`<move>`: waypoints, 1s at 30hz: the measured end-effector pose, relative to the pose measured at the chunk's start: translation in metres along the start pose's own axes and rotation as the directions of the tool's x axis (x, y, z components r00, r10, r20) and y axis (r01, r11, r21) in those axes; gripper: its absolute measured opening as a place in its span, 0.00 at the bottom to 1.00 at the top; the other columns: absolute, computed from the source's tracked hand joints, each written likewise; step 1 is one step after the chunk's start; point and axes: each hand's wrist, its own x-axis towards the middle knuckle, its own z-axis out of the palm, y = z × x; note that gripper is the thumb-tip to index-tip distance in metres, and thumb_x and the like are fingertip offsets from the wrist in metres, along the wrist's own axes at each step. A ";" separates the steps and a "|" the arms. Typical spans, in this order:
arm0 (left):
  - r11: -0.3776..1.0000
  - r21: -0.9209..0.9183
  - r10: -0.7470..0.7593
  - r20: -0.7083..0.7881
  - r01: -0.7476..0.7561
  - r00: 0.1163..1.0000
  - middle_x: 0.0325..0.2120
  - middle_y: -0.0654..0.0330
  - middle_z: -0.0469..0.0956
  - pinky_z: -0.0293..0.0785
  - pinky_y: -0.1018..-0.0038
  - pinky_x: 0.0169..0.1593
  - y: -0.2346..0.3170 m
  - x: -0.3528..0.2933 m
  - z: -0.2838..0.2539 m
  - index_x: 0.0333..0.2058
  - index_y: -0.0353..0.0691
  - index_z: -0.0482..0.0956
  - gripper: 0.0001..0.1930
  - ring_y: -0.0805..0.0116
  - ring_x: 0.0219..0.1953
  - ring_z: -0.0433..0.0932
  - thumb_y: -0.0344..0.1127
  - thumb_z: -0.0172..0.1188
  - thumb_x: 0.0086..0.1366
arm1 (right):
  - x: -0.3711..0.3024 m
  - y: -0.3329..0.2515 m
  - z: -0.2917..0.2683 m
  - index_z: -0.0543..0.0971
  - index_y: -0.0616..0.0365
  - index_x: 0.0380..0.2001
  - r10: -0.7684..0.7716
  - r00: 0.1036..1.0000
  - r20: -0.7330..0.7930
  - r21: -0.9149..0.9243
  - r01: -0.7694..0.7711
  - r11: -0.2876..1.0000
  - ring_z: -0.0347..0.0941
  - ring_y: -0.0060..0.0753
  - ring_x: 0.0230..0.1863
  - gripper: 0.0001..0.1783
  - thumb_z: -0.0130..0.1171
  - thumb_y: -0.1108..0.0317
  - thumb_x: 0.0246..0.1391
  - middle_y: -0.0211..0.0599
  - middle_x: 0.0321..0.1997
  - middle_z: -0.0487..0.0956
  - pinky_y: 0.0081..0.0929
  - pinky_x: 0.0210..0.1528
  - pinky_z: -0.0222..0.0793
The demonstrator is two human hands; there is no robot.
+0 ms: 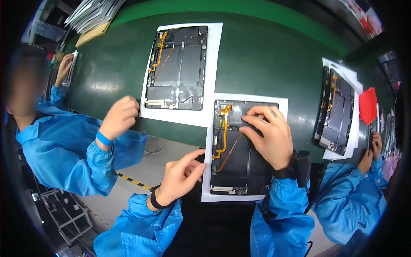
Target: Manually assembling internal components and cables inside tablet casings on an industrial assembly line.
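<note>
A black tablet-like device (257, 154) lies with its inside exposed on white paper in front of me. Along its left side runs an orange flex cable (225, 132), and a thin copper-coloured ribbon cable (229, 155) slants up across a dark flat panel. My right hand (270, 136) is over the upper part of the device, thumb and index finger closed in a pinch at the ribbon cable's upper end; the fingertips partly hide that end. Beside the paper's left edge, my left hand (182, 176) holds nothing, its index finger and thumb apart.
A second opened device (180, 68) lies on paper (215, 55) farther off. More devices (337, 111) lean at the right by a red piece (367, 106). Co-workers sit at both sides; one's hand (120, 118) hovers at the green table's (265, 55) edge. Stacked papers (92, 15) stand far left.
</note>
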 end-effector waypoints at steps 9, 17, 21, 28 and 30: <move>0.949 -0.305 -0.022 0.187 0.079 0.982 0.34 0.51 0.88 0.76 0.81 0.23 0.027 0.011 0.005 0.57 0.28 0.80 0.14 0.73 0.25 0.85 0.26 0.54 0.78 | -0.008 -0.002 0.013 0.83 0.55 0.32 -0.044 0.999 -0.013 0.019 0.044 0.999 0.75 0.40 0.48 0.05 0.71 0.70 0.54 0.29 0.47 0.81 0.37 0.51 0.67; 0.691 -0.567 -0.220 0.426 0.449 0.877 0.43 0.47 0.86 0.86 0.75 0.26 0.034 0.039 0.010 0.56 0.25 0.77 0.18 0.60 0.32 0.89 0.36 0.52 0.82 | -0.050 -0.051 0.006 0.83 0.56 0.39 -0.219 0.972 -0.084 -0.030 0.217 0.976 0.78 0.42 0.55 0.16 0.72 0.72 0.43 0.33 0.51 0.80 0.40 0.51 0.72; 0.729 -0.574 -0.169 0.377 0.374 0.910 0.38 0.50 0.86 0.85 0.75 0.27 0.028 0.035 0.008 0.50 0.26 0.79 0.14 0.63 0.33 0.89 0.34 0.54 0.81 | -0.056 -0.047 0.014 0.85 0.57 0.42 -0.198 0.980 -0.012 0.159 0.198 0.967 0.80 0.42 0.54 0.16 0.73 0.71 0.48 0.35 0.51 0.82 0.37 0.50 0.74; 0.800 -0.533 -0.109 0.325 0.277 0.939 0.42 0.45 0.86 0.89 0.73 0.30 0.027 0.027 0.009 0.50 0.24 0.79 0.09 0.63 0.34 0.88 0.19 0.57 0.74 | -0.053 -0.032 0.020 0.87 0.60 0.40 -0.120 0.992 -0.035 0.386 0.124 0.914 0.85 0.44 0.42 0.12 0.74 0.75 0.49 0.39 0.45 0.86 0.36 0.44 0.83; 0.832 -0.524 -0.045 0.261 0.181 0.964 0.39 0.47 0.86 0.88 0.74 0.30 0.025 0.023 0.010 0.50 0.24 0.80 0.09 0.64 0.33 0.88 0.19 0.58 0.73 | -0.054 -0.033 0.020 0.87 0.60 0.39 -0.117 0.993 -0.018 0.409 0.114 0.905 0.85 0.44 0.42 0.12 0.74 0.75 0.49 0.39 0.44 0.86 0.35 0.43 0.83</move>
